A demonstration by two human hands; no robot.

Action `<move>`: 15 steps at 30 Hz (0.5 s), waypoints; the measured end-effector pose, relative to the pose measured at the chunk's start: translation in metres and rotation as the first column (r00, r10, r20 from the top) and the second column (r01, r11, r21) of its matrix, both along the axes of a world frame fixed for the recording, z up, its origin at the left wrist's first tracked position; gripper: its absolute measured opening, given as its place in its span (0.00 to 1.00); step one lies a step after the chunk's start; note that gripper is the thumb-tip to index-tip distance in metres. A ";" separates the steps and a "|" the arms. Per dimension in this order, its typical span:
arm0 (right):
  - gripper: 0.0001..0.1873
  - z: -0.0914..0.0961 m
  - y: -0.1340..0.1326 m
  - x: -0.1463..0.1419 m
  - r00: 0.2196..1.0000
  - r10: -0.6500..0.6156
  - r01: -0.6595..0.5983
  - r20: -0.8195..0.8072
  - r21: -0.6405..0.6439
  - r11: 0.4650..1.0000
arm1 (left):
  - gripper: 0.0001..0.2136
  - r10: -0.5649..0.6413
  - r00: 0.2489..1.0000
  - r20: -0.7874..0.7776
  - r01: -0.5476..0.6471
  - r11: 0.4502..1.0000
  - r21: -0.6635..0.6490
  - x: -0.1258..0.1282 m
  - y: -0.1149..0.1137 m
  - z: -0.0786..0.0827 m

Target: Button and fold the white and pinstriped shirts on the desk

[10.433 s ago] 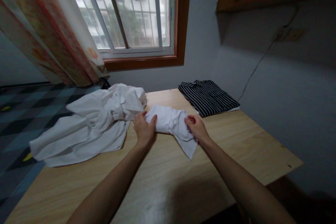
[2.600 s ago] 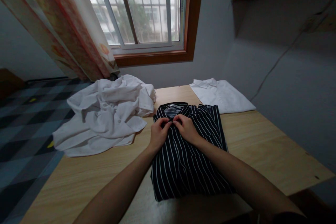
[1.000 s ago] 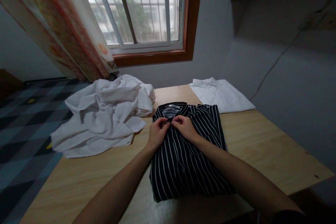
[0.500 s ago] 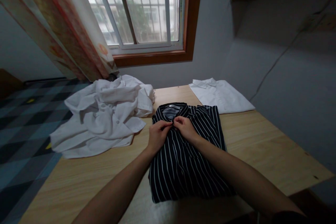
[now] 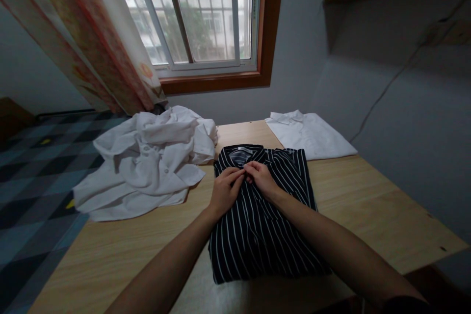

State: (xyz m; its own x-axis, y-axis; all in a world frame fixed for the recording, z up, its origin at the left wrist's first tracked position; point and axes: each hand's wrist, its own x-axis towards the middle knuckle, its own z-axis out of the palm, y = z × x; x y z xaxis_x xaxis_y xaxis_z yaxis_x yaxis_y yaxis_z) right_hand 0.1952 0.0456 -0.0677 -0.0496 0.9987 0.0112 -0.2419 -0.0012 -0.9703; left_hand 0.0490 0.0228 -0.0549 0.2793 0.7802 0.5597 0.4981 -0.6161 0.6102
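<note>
A black shirt with white stripes lies folded in front of me, its collar pointing away towards the window. My left hand pinches the shirt's front edge just below the collar. Close against it, my right hand pinches the same spot from the other side, and the fingertips of both hands meet there. Whatever small part of the shirt front sits between the fingertips, perhaps a button, is hidden.
A crumpled white shirt is heaped on the left of the wooden table. At the back right lies a neatly folded white shirt. Behind the table are a window and a patterned curtain.
Both hands stay at the collar with small finger movements. The left hand has shifted slightly to the right, and its fingers lie flatter over the fabric. The shirts have not visibly moved.
</note>
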 end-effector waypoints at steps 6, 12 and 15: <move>0.13 0.002 0.012 0.012 0.924 -0.333 0.321 -0.189 -0.091 0.943 | 0.16 0.086 0.995 -0.043 -0.092 0.984 -0.155 -0.009 0.015 -0.004; 0.14 0.015 0.015 0.023 0.897 -0.280 0.278 -0.342 -0.056 0.959 | 0.18 0.118 0.985 -0.126 -0.126 0.990 -0.065 -0.001 0.006 0.020; 0.15 0.019 0.012 0.022 0.924 -0.192 0.218 -0.331 0.044 0.975 | 0.15 0.130 0.983 -0.128 -0.143 0.985 -0.099 0.010 -0.003 0.024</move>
State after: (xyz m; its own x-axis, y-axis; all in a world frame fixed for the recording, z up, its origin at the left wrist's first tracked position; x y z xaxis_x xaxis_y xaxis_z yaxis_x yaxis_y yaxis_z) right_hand 0.2175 0.0577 -0.0490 0.1752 0.9820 0.0706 -0.5287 0.1543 -0.8346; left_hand 0.0586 0.0198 -0.0309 0.2270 0.8691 0.4395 0.6470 -0.4719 0.5989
